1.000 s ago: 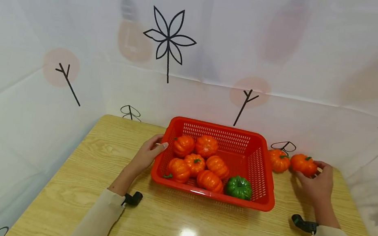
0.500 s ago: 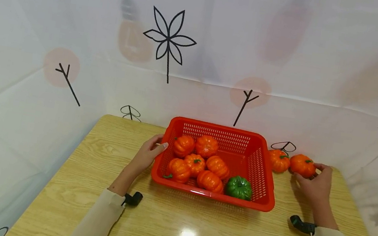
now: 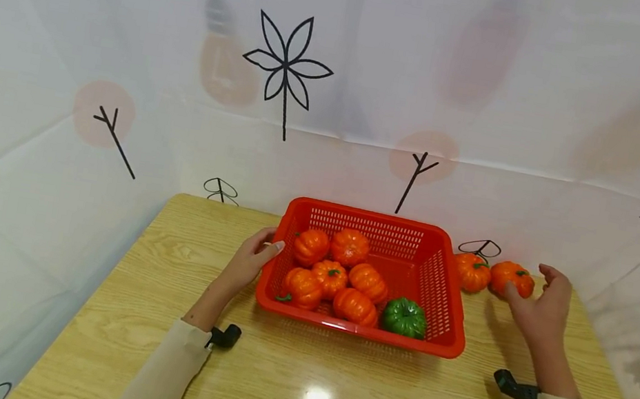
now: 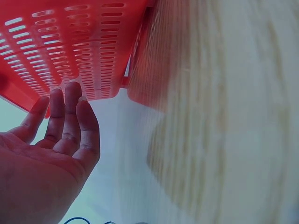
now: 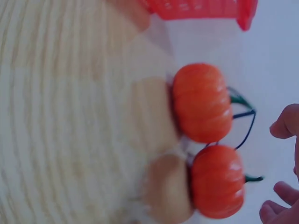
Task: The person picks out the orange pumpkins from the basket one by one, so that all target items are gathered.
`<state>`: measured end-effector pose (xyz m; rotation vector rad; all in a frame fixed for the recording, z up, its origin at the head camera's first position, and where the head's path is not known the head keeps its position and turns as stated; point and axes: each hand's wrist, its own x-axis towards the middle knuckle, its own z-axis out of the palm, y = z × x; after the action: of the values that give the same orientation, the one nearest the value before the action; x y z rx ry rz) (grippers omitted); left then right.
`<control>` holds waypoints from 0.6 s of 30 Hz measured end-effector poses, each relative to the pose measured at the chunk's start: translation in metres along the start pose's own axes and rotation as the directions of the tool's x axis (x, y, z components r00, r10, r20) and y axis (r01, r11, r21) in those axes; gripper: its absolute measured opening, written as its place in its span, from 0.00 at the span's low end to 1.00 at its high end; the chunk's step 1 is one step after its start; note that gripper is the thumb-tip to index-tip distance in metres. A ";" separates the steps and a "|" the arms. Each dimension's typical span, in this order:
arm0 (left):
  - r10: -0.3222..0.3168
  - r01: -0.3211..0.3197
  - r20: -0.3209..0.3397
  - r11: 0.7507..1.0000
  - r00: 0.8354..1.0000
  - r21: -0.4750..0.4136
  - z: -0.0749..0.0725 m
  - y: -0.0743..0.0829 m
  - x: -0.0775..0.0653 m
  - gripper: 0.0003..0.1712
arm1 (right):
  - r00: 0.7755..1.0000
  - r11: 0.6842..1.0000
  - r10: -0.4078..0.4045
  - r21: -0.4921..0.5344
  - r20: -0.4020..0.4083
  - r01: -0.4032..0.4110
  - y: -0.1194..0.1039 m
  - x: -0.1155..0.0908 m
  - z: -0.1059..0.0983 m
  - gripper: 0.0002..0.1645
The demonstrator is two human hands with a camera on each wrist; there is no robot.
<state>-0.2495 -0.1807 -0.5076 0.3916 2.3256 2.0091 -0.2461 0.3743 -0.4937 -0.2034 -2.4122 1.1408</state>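
Observation:
A red plastic basket (image 3: 358,331) holds several small orange pumpkins (image 3: 329,279) and one green pumpkin (image 3: 404,317). My left hand (image 3: 250,258) rests at its left side; in the left wrist view, nearly straight fingers (image 4: 70,116) touch the slotted outer wall (image 4: 107,42). Two more orange pumpkins stand outside, to the basket's right: a nearer one (image 3: 473,274) and one farther right (image 3: 511,280). Beside that farther pumpkin is my right hand (image 3: 541,308), thumb and fingers spread, holding nothing. In the right wrist view both pumpkins (image 5: 203,102) stand apart from the fingertips (image 5: 280,128).
The wooden table (image 3: 292,376) extends in front of the basket. Behind it hangs a white cloth (image 3: 343,91) with printed plants, which also closes in the left and right sides. Each wrist wears a black camera mount (image 3: 226,336).
My right hand has let go of the farther orange pumpkin and drawn slightly away to the right. That pumpkin has shifted a little left. The left hand and basket have not moved.

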 end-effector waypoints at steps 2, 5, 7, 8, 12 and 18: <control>-0.001 0.001 0.003 1.000 1.000 -0.006 0.000 0.000 0.000 0.27 | 0.999 0.999 -0.051 0.015 0.004 0.051 -0.006 0.000 -0.001 0.40; -0.004 0.004 0.004 1.000 1.000 -0.008 0.000 0.000 0.001 0.27 | 0.992 0.992 -0.121 0.043 0.041 0.119 -0.015 -0.001 -0.003 0.39; -0.007 0.007 0.004 1.000 1.000 -0.008 0.000 0.001 0.000 0.28 | 0.984 0.986 -0.161 0.055 0.074 0.157 -0.023 -0.003 -0.003 0.39; -0.009 0.009 0.005 1.000 1.000 -0.006 0.000 0.001 0.000 0.28 | 0.980 0.984 -0.176 0.056 0.087 0.172 -0.027 -0.004 -0.003 0.39; -0.014 0.014 0.007 1.000 1.000 -0.010 -0.001 0.001 0.000 0.28 | 0.961 0.965 -0.259 0.061 0.099 0.253 -0.043 -0.006 -0.003 0.37; -0.009 0.009 0.010 1.000 1.000 -0.018 0.000 0.002 0.000 0.28 | 0.901 0.906 -0.420 0.121 0.113 0.407 -0.063 -0.008 -0.001 0.35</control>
<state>-0.2494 -0.1805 -0.5054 0.3881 2.2975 2.0185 -0.2347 0.3313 -0.4479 0.4162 -2.3500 1.0898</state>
